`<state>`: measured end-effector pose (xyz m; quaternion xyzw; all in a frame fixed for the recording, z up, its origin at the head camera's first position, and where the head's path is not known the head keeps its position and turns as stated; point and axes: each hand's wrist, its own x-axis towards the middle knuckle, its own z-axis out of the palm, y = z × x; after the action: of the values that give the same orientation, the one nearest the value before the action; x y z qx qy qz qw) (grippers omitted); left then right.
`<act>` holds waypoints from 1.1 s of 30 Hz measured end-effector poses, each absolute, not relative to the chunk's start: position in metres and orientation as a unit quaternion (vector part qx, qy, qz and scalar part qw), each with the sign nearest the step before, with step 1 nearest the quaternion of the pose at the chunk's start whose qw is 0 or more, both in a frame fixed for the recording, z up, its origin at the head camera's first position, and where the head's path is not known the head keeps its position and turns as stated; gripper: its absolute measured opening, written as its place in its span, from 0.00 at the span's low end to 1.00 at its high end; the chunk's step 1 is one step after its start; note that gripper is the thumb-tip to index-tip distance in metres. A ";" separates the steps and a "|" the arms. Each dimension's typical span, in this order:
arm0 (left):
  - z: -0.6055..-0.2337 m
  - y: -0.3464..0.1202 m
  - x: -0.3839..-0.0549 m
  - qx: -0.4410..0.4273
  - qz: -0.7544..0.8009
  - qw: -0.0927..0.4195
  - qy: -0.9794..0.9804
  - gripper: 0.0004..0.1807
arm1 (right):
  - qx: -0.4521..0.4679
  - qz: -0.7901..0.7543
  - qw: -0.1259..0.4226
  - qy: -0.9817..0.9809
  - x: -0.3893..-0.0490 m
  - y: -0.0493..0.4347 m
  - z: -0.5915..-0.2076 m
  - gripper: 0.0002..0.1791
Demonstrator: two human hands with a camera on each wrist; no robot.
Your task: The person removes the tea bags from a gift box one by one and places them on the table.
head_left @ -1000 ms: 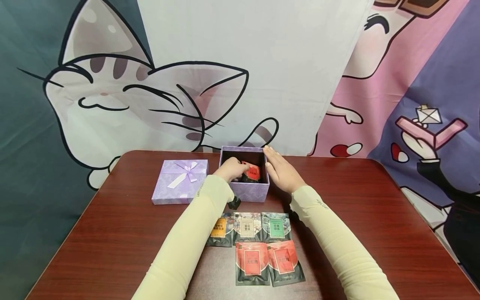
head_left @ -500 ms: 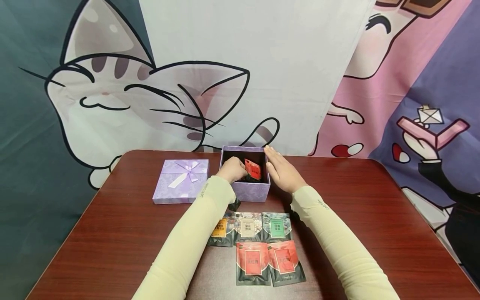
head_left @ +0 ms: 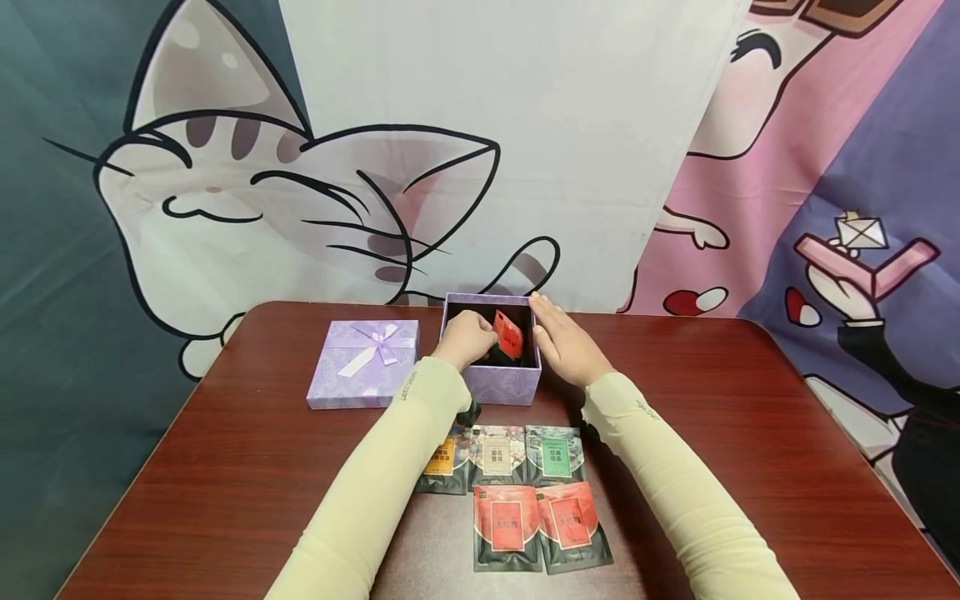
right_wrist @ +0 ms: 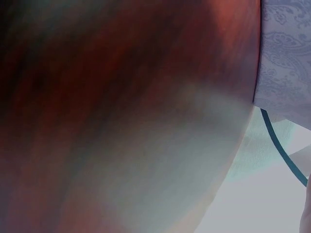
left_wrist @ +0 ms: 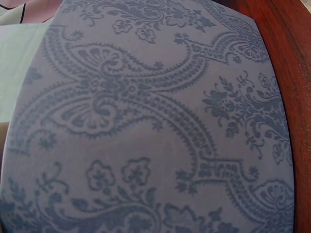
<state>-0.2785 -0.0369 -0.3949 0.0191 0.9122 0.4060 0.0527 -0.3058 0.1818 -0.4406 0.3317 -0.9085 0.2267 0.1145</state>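
A lavender patterned box [head_left: 501, 385] stands uncovered at the table's far side. My left hand [head_left: 467, 337] reaches over its front left into the dark interior, fingers curled, pinching the left side of a red-and-black sachet [head_left: 508, 335]. That sachet stands tilted inside; its lower part and my fingertips are partly hidden. My right hand [head_left: 568, 343] rests with straight fingers along the outside of the right wall. In the left wrist view the patterned box wall [left_wrist: 146, 111] fills most of the picture. A corner of the box [right_wrist: 286, 53] shows in the right wrist view.
The lavender lid [head_left: 362, 367] with its ribbon bow lies left of the box. In front lie several flat sachets: yellow-labelled [head_left: 442, 467], cream [head_left: 497, 457], green [head_left: 555, 456], and two red ones [head_left: 507, 533]. A small black object [head_left: 470, 412] sits by the left cuff.
The red-and-black sachet in the box has shifted slightly right and tipped up more steeply beside my left fingers. My right hand has stayed against the box wall.
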 end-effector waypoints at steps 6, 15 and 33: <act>-0.396 -0.036 -0.278 0.017 0.423 0.028 0.905 0.07 | 0.332 0.225 0.117 -0.908 -0.306 0.182 -0.442 0.30; -0.396 -0.036 -0.275 0.014 0.472 -0.005 0.881 0.10 | 0.330 0.233 0.117 -0.907 -0.306 0.182 -0.441 0.30; -0.394 -0.039 -0.269 0.014 0.529 -0.123 0.840 0.11 | 0.334 0.234 0.122 -0.905 -0.306 0.181 -0.442 0.30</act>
<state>-0.2689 -0.0394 -0.3944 0.0136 0.8399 0.5285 -0.1227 -0.3063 0.1808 -0.4419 0.3341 -0.9048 0.2341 0.1222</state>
